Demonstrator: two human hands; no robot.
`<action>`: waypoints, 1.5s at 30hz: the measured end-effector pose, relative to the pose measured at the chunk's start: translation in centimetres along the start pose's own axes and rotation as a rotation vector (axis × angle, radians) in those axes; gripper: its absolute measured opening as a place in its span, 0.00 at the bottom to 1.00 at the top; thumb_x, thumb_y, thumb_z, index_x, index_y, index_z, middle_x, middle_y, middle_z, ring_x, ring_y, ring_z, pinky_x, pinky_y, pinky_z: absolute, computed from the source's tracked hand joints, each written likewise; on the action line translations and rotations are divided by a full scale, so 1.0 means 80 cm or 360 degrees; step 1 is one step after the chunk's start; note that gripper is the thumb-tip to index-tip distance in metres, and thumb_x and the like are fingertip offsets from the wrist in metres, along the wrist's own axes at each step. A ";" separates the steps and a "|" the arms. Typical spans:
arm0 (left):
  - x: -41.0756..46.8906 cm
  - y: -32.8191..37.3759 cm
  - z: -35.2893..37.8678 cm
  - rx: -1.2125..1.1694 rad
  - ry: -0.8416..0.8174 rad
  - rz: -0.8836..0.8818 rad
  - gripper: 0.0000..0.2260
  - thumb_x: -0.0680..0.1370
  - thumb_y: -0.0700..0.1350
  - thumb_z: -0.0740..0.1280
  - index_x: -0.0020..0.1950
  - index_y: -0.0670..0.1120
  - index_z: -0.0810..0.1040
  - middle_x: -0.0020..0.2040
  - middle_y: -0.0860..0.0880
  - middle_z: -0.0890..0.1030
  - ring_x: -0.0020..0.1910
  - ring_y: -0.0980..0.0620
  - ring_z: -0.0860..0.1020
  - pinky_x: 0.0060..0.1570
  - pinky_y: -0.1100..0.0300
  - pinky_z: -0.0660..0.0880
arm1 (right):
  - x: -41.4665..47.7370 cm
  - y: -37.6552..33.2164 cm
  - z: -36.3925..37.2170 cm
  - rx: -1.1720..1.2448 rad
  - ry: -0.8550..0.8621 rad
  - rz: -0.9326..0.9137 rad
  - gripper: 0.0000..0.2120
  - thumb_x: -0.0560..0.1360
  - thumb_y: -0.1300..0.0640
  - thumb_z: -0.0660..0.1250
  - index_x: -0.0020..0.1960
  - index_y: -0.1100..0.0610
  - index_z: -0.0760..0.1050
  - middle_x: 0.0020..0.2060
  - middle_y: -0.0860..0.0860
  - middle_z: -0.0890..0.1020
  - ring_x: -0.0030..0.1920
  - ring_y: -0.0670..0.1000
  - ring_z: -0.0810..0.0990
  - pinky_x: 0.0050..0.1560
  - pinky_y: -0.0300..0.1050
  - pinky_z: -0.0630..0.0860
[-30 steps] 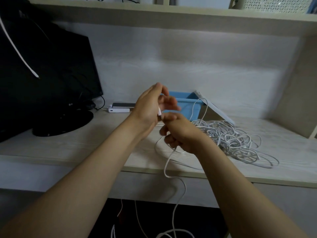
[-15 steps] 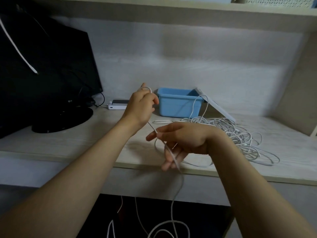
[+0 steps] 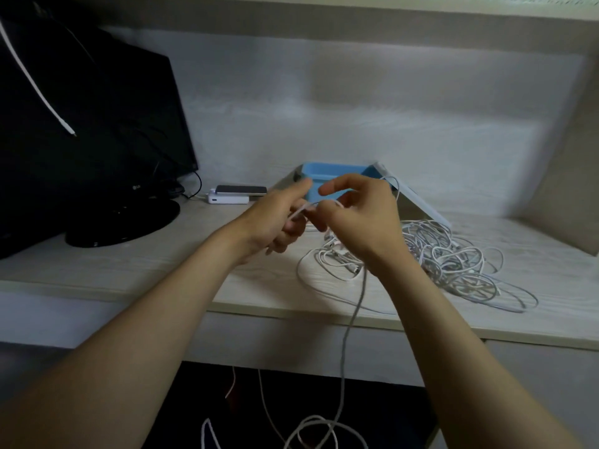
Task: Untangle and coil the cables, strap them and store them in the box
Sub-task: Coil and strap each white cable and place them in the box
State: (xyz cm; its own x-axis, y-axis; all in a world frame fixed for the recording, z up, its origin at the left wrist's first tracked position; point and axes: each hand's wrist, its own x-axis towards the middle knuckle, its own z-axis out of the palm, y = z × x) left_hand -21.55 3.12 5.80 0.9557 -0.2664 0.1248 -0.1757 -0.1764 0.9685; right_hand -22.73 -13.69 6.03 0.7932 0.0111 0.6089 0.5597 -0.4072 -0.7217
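Both hands are raised together over the middle of the desk [image 3: 162,264], in front of the blue box [image 3: 327,175] that sits at the back edge. The left hand [image 3: 275,218] has its lower fingers curled around a short stretch of white cable [image 3: 299,212], the index finger reaching out straighter above it. The right hand [image 3: 363,222] closes on the same cable just beside it, with the index finger lifted. From under the right hand the cable drops past the desk's front edge and loops in the dark below.

The tangle of white cables [image 3: 453,260] lies on the right part of the desk, loose loops spreading toward the front edge. The box's lid [image 3: 418,202] leans tilted against the box. At the left end stands a black monitor [image 3: 81,124] and, near the back edge, a white power bank [image 3: 227,199] with a phone [image 3: 241,189] on top.
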 end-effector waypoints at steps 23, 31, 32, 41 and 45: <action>-0.012 0.023 0.002 -0.0881 -0.0375 0.0048 0.11 0.84 0.48 0.53 0.43 0.50 0.66 0.33 0.52 0.65 0.27 0.56 0.53 0.24 0.65 0.52 | 0.000 0.011 0.008 0.1332 -0.0343 0.0742 0.11 0.83 0.53 0.67 0.48 0.57 0.84 0.31 0.51 0.75 0.27 0.47 0.73 0.31 0.40 0.72; -0.013 0.035 0.009 -0.1001 -0.0184 0.0140 0.13 0.85 0.45 0.53 0.40 0.48 0.64 0.74 0.38 0.75 0.53 0.41 0.87 0.25 0.63 0.73 | -0.018 0.016 0.012 0.0728 -0.0835 0.0976 0.18 0.88 0.50 0.57 0.61 0.64 0.76 0.39 0.60 0.83 0.49 0.68 0.87 0.53 0.60 0.84; -0.011 0.037 0.008 -0.1020 -0.0172 0.0120 0.14 0.86 0.45 0.53 0.40 0.47 0.65 0.75 0.37 0.73 0.57 0.38 0.85 0.29 0.60 0.78 | -0.022 0.015 0.012 0.0623 -0.0922 0.1014 0.17 0.88 0.52 0.56 0.60 0.63 0.76 0.38 0.60 0.82 0.49 0.69 0.87 0.55 0.62 0.84; 0.004 0.019 0.011 -0.0230 0.0299 -0.0009 0.16 0.87 0.43 0.54 0.73 0.39 0.69 0.66 0.36 0.73 0.60 0.36 0.82 0.50 0.42 0.84 | -0.026 -0.010 -0.011 -0.0100 -0.1450 0.0777 0.12 0.86 0.62 0.60 0.67 0.60 0.76 0.44 0.59 0.87 0.41 0.57 0.88 0.48 0.51 0.87; -0.001 0.021 0.015 -0.0018 0.0336 0.0115 0.10 0.88 0.44 0.54 0.49 0.48 0.69 0.47 0.46 0.74 0.41 0.49 0.83 0.37 0.57 0.79 | -0.021 -0.015 -0.016 -0.0141 -0.0913 0.0524 0.12 0.82 0.55 0.71 0.50 0.64 0.84 0.37 0.55 0.87 0.30 0.50 0.84 0.32 0.41 0.81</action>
State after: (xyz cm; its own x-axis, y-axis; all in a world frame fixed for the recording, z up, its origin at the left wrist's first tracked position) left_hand -22.22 1.75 7.20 0.9692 -0.0734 0.2352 -0.2440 -0.1532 0.9576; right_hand -25.05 -14.38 6.28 0.9348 0.3479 0.0720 0.2644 -0.5457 -0.7952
